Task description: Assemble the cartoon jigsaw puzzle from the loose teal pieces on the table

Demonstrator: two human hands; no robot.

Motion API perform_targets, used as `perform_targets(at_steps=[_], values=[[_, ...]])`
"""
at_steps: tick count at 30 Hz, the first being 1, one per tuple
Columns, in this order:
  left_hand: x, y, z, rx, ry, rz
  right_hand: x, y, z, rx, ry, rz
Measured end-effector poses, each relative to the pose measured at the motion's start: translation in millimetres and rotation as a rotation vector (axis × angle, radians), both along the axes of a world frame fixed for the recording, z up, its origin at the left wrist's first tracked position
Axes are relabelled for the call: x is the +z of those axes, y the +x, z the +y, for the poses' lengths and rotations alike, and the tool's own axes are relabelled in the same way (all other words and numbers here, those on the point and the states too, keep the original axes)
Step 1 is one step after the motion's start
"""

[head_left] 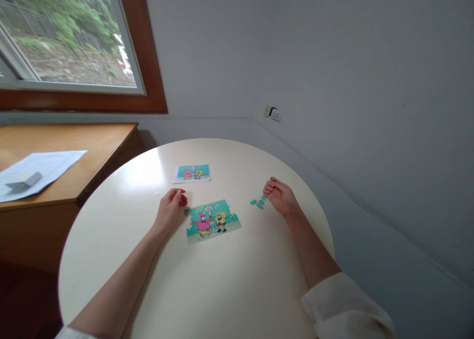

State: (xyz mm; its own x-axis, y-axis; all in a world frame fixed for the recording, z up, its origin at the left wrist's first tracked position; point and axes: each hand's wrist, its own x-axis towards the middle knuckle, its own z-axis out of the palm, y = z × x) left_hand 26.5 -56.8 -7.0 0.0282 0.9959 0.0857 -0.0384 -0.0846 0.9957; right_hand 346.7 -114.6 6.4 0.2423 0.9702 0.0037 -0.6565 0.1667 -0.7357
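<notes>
A partly assembled cartoon jigsaw puzzle (213,221) lies on the round cream table (148,260). My left hand (171,208) rests at the puzzle's upper left corner, fingers curled and pinched, touching a small teal piece (186,211) at the puzzle's edge. My right hand (279,195) lies on the table to the right, fingers curled together, its fingertips beside a few loose teal pieces (258,203). A small reference picture (191,172) of the same cartoon lies farther back.
A wooden desk (74,151) stands at the left with white paper (37,173) and a grey object (24,182) on it. A window (66,38) is above it. The wall with a socket (273,113) runs close behind the table.
</notes>
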Motion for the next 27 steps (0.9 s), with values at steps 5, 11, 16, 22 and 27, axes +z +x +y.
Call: perform_targets(at_steps=[5,11,16,22,27], values=[[-0.9,-0.3,0.5,-0.001,-0.003,-0.004,5.3,-2.4,-3.0,0.094,-0.013,0.032],[-2.3,-0.9,1.5,-0.002,-0.009,-0.001,9.0,-4.2,-6.6,0.16,0.002,0.024],[-0.9,-0.4,0.4,-0.002,0.001,-0.004,10.1,-5.5,-7.5,0.173,0.006,0.013],[0.5,-0.2,-0.2,-0.002,0.004,0.004,12.5,-8.5,-8.4,0.126,-0.022,-0.079],[0.4,0.1,0.1,-0.005,0.004,0.002,12.3,-8.1,-8.4,0.118,-0.03,-0.094]])
